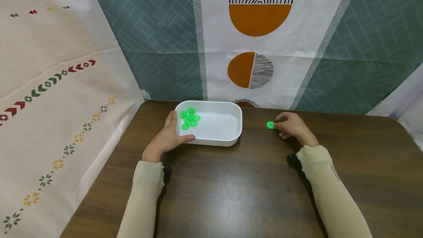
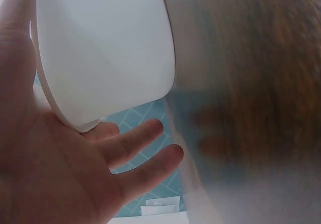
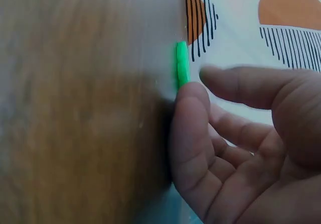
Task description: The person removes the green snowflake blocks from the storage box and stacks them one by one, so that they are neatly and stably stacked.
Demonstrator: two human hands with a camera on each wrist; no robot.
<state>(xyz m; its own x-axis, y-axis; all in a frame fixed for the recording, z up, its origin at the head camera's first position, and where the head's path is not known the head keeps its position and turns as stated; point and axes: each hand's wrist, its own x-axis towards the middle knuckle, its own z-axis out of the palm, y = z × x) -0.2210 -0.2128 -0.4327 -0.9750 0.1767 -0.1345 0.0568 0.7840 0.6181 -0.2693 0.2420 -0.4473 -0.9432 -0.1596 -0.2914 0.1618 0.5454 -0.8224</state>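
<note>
A white plastic basin (image 1: 218, 127) stands near the table's back edge. Several green notched discs (image 1: 190, 119) lie heaped at its left end. My left hand (image 1: 167, 137) holds the basin's near left corner, thumb along the front rim and fingers by the left wall. In the left wrist view, two fingers (image 2: 145, 166) extend loosely below the basin's wall (image 2: 108, 53). Right of the basin, my right hand (image 1: 291, 126) touches a single green disc (image 1: 270, 125) lying on the table. The right wrist view shows one fingertip (image 3: 193, 91) against the disc's edge (image 3: 182, 63), the thumb and finger apart.
The brown wooden table (image 1: 224, 186) extends toward me and to the right. A patterned cloth (image 1: 251, 43) hangs directly behind its back edge. Another printed cloth (image 1: 59, 120) borders the left side. Each wrist has a dark strap (image 1: 292, 159) with a small device.
</note>
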